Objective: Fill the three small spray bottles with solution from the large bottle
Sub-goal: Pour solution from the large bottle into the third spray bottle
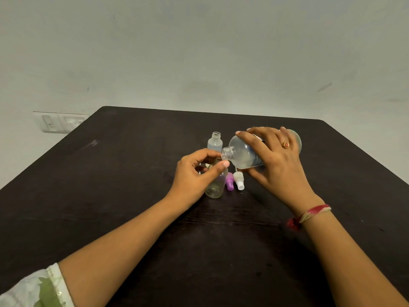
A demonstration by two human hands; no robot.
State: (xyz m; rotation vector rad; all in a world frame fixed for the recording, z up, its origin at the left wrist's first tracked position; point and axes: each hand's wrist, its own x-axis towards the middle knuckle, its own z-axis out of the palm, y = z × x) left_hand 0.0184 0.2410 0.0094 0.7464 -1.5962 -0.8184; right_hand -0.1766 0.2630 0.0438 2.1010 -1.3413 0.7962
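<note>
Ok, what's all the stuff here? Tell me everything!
large bottle: one, clear, tipped toward the near small bottle
near small bottle: one, clear, upright, table middle
far small bottle: one, clear, open, standing behind
purple spray cap: one, purple, lying right of near bottle
white spray cap: one, white, beside the purple one
table: one, dark brown
switch plate: one, white, left wall
ring: one, gold, right hand
left hand: one, grips near small bottle's neck
right hand: one, holds large bottle
</note>
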